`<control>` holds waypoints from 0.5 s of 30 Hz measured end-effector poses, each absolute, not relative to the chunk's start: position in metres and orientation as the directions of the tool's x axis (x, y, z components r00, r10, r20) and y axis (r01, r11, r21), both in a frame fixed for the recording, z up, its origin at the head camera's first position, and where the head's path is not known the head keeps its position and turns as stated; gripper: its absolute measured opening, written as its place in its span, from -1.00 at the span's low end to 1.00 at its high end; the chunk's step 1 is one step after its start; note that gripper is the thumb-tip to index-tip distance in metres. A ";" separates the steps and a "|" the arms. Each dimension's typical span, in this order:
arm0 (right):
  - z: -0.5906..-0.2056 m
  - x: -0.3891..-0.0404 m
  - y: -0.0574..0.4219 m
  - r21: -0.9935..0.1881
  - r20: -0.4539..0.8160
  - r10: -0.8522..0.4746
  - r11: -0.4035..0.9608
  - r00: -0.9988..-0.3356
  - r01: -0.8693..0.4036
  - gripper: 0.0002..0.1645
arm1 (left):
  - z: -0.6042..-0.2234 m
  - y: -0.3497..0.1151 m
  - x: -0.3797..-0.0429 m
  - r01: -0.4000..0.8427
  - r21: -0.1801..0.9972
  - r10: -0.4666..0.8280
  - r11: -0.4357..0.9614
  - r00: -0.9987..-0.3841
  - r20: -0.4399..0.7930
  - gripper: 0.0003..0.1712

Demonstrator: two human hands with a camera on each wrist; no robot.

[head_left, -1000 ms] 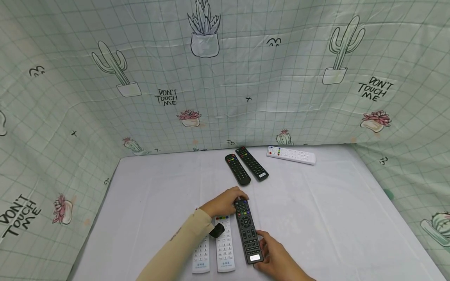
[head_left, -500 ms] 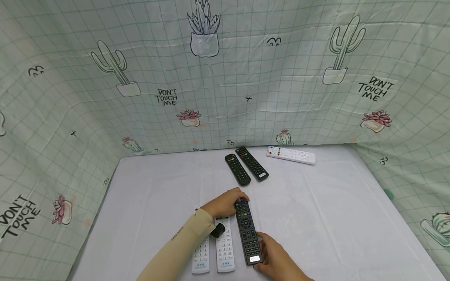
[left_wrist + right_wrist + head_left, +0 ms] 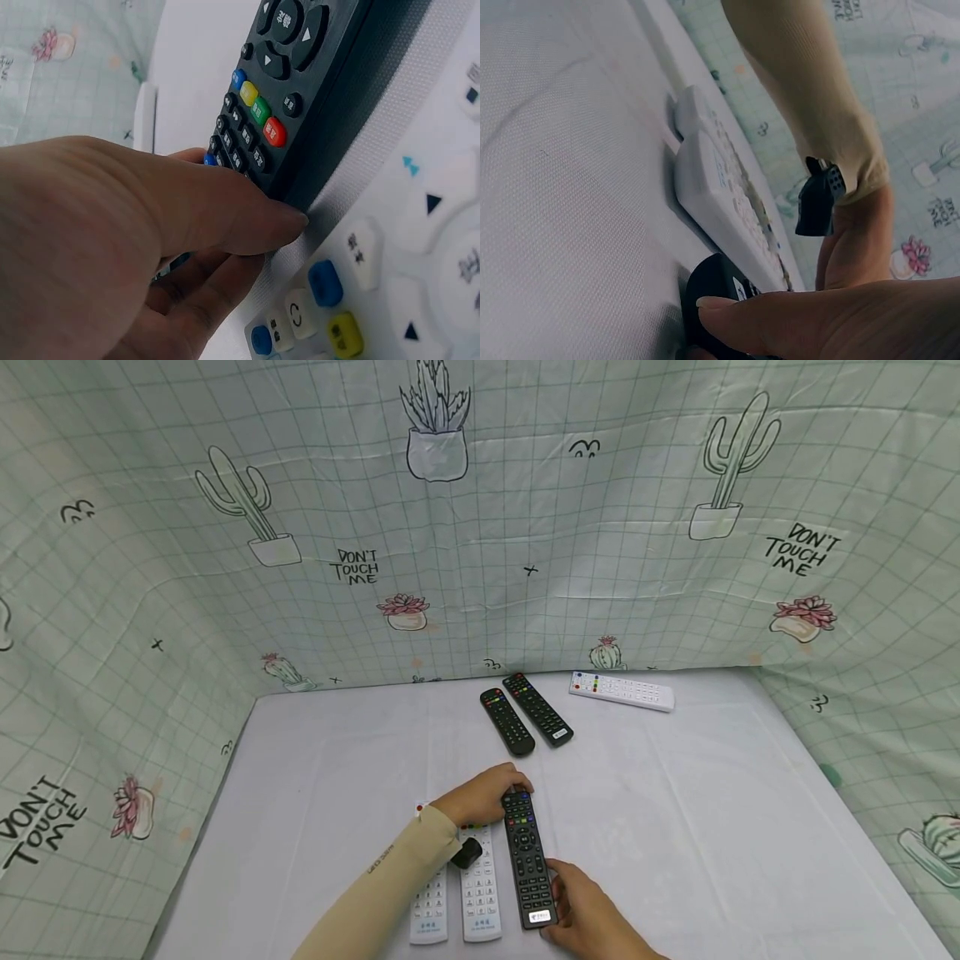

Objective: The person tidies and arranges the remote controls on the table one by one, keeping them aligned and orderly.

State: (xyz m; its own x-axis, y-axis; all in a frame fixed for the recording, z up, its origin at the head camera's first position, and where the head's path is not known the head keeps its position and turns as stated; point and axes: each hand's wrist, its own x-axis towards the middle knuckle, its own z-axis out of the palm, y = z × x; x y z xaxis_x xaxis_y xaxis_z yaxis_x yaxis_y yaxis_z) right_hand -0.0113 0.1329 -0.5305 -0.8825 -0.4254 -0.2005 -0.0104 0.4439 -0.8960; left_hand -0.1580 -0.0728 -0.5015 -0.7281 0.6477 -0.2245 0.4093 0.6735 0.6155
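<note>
A black remote control [image 3: 528,860] lies lengthwise between both hands, its buttons facing up. At its far end, the left hand [image 3: 483,795] holds it, with the thumb [image 3: 262,221] along the corner and fingers curled around the end. My right hand [image 3: 592,912] grips the near right corner, and its thumb [image 3: 757,322] presses on that end in the right wrist view. Just left of the black remote is a white remote control [image 3: 481,893]. Beside that one lies a second white remote [image 3: 429,910], partly covered by the left sleeve [image 3: 397,877].
Toward the back of the white-covered table [image 3: 337,777] lie two more black remotes, a shorter one [image 3: 507,722] and a longer one [image 3: 537,710]. Another white remote [image 3: 621,692] lies at the back right. A printed cloth [image 3: 525,510] rises behind and at both sides.
The held black remote has turned slightly, nearer in line with the white ones, and slid a little toward me. Both hands moved with it. The other remotes stayed put.
</note>
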 end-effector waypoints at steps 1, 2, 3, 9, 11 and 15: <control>-0.531 -0.011 0.133 -0.897 -0.195 -0.427 0.443 -0.883 -0.017 0.03 | -0.502 -0.073 -0.158 0.409 0.614 0.647 0.675 -0.729 -0.225 -0.35; -0.531 -0.011 0.133 -0.897 -0.190 -0.428 0.442 -0.884 -0.021 0.02 | -0.502 -0.072 -0.158 0.407 0.612 0.644 0.678 -0.730 -0.229 -0.35; -0.531 -0.011 0.133 -0.896 -0.189 -0.430 0.443 -0.883 -0.023 0.02 | -0.502 -0.072 -0.158 0.405 0.610 0.642 0.682 -0.731 -0.232 -0.35; -0.532 -0.011 0.134 -0.895 -0.190 -0.441 0.446 -0.877 -0.030 0.02 | -0.502 -0.072 -0.157 0.398 0.608 0.637 0.687 -0.733 -0.240 -0.35; -0.531 -0.011 0.135 -0.894 -0.192 -0.448 0.447 -0.873 -0.033 0.02 | -0.502 -0.072 -0.156 0.398 0.608 0.637 0.687 -0.732 -0.242 -0.35; -0.529 -0.011 0.136 -0.897 -0.190 -0.463 0.440 -0.866 -0.038 0.03 | -0.502 -0.073 -0.157 0.406 0.607 0.643 0.683 -0.729 -0.236 -0.35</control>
State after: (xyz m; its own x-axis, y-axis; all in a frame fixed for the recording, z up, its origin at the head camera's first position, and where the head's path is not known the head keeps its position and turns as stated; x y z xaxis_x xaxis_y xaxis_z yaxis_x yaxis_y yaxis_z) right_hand -0.0115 0.1360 -0.5295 -0.8656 -0.4633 -0.1899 -0.0384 0.4396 -0.8974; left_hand -0.1566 -0.0730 -0.5019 -0.7288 0.6428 -0.2359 0.4061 0.6833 0.6068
